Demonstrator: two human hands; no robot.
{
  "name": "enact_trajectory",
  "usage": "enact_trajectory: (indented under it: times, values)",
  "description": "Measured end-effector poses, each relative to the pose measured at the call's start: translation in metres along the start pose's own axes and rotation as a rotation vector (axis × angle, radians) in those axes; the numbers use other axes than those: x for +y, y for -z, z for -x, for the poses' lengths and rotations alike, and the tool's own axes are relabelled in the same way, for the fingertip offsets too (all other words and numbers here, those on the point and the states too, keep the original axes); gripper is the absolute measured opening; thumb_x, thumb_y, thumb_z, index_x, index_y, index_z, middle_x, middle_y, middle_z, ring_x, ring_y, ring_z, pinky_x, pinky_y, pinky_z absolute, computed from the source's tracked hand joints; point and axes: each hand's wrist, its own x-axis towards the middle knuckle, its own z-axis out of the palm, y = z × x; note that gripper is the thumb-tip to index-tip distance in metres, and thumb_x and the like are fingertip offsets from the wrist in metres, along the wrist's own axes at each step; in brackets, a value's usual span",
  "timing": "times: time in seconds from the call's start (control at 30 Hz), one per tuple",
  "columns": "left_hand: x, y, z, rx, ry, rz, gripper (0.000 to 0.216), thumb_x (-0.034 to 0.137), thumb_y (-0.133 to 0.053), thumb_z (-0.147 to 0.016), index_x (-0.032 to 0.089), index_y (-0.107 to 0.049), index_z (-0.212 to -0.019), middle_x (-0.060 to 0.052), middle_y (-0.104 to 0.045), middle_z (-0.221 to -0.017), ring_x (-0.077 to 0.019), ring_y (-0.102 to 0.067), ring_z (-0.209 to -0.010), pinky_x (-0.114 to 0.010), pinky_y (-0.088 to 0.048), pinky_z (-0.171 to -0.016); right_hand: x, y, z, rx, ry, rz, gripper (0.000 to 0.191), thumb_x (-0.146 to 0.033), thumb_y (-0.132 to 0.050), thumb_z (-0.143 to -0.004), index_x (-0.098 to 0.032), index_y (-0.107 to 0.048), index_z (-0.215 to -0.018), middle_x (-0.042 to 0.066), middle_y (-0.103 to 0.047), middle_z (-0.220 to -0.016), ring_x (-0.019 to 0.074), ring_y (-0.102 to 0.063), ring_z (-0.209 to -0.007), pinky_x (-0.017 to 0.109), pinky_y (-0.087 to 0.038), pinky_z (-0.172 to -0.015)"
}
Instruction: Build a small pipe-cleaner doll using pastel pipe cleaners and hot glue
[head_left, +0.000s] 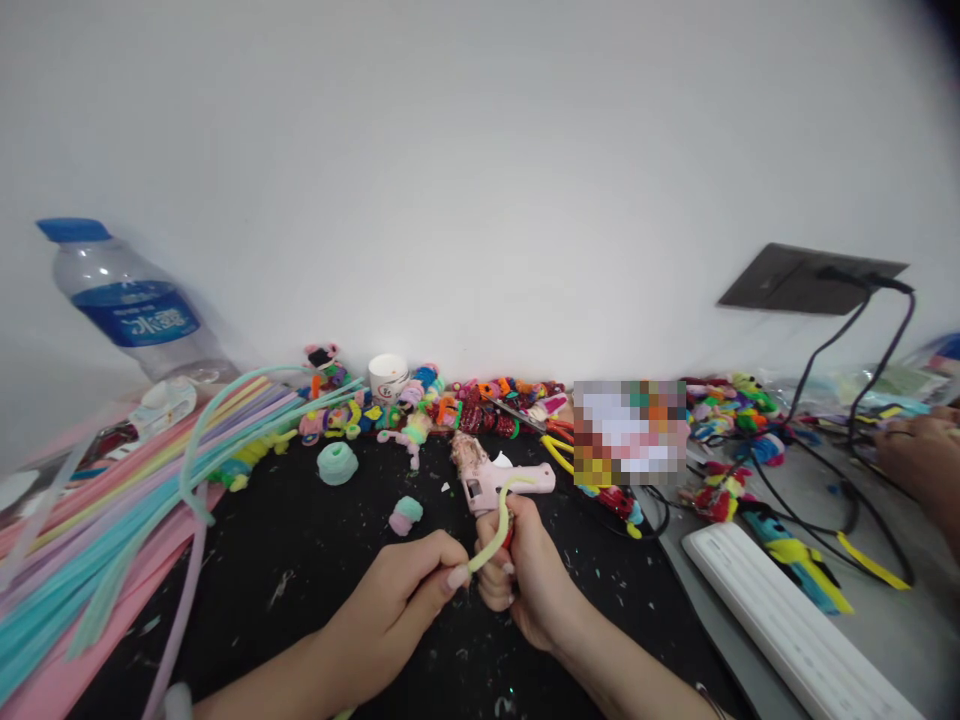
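Note:
My left hand (420, 590) is closed, pinching the lower end of a pale yellow pipe cleaner (495, 535) between thumb and fingertip. The strip curves up in front of my right hand (525, 565), with its tip bent over a pink hot glue gun (506, 482). My right hand is curled into a fist just below the gun, and a bit of red shows among its fingers; what it grips is mostly hidden. Brownish residue coats the gun's nozzle end. To the left lie a mint fuzzy coil (337, 463) and a small mint-and-lilac fuzzy piece (406, 514).
Pastel pipe cleaners (142, 490) lie heaped at left near a water bottle (135, 300). Fuzzy figures and a paper cup (388, 377) line the wall. Yellow-handled scissors (556, 452), black cables (806, 520) and a white power strip (795, 620) are right, near another person's hand (919, 455).

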Motion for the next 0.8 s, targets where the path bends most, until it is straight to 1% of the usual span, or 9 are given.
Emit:
enact_trajectory:
  times: [0.17, 0.33, 0.53, 0.63, 0.8]
  values:
    - [0.0011, 0.0006, 0.0, 0.009, 0.014, -0.004, 0.025, 0.029, -0.034, -0.091, 0.019, -0.046, -0.073, 0.008, -0.032, -0.049, -0.0078, -0.031, -0.043, -0.019, -0.026, -0.044, -0.0006, -0.0008, 0.0001, 0.032, -0.003, 0.017, 0.047, -0.038, -0.025, -0.084, -0.02, -0.03, -0.041, -0.009, -0.023, -0.03, 0.0027, -0.011, -0.028, 0.018, -0.005, -0.033]
    - [-0.0002, 0.001, -0.0001, 0.009, 0.028, 0.009, 0.025, 0.03, -0.033, -0.091, 0.018, -0.047, -0.073, 0.008, -0.032, -0.049, -0.0075, -0.031, -0.043, -0.019, -0.025, -0.044, -0.0011, -0.0007, 0.0006, 0.005, -0.001, 0.031, 0.05, -0.039, -0.023, -0.085, -0.019, -0.03, -0.04, -0.009, -0.023, -0.031, 0.0027, -0.011, -0.028, 0.018, -0.005, -0.033]
    - [0.0007, 0.0007, 0.0001, 0.02, 0.021, 0.003, 0.025, 0.03, -0.035, -0.091, 0.019, -0.047, -0.072, 0.009, -0.031, -0.049, -0.0077, -0.031, -0.042, -0.019, -0.026, -0.045, -0.0013, -0.0018, 0.0003, 0.019, 0.005, 0.033, 0.054, -0.046, -0.021, -0.088, -0.019, -0.03, -0.042, -0.01, -0.021, -0.032, 0.0025, -0.01, -0.03, 0.018, -0.005, -0.034]
    - [0.0026, 0.0007, 0.0005, 0.016, 0.019, 0.003, 0.025, 0.029, -0.035, -0.091, 0.018, -0.047, -0.072, 0.009, -0.033, -0.048, -0.0075, -0.031, -0.042, -0.019, -0.026, -0.044, -0.0002, -0.0022, -0.0002, 0.029, 0.017, 0.054, 0.052, -0.043, -0.022, -0.087, -0.019, -0.029, -0.041, -0.01, -0.021, -0.032, 0.003, -0.011, -0.029, 0.019, -0.005, -0.034]
    - [0.0021, 0.0002, 0.001, 0.03, 0.025, -0.001, 0.024, 0.029, -0.035, -0.09, 0.018, -0.048, -0.073, 0.009, -0.031, -0.049, -0.0071, -0.029, -0.042, -0.019, -0.024, -0.042, 0.0021, -0.0037, -0.0004, 0.088, 0.061, 0.144, 0.046, -0.038, -0.025, -0.084, -0.02, -0.031, -0.042, -0.009, -0.023, -0.032, 0.0035, -0.012, -0.029, 0.019, -0.005, -0.034]
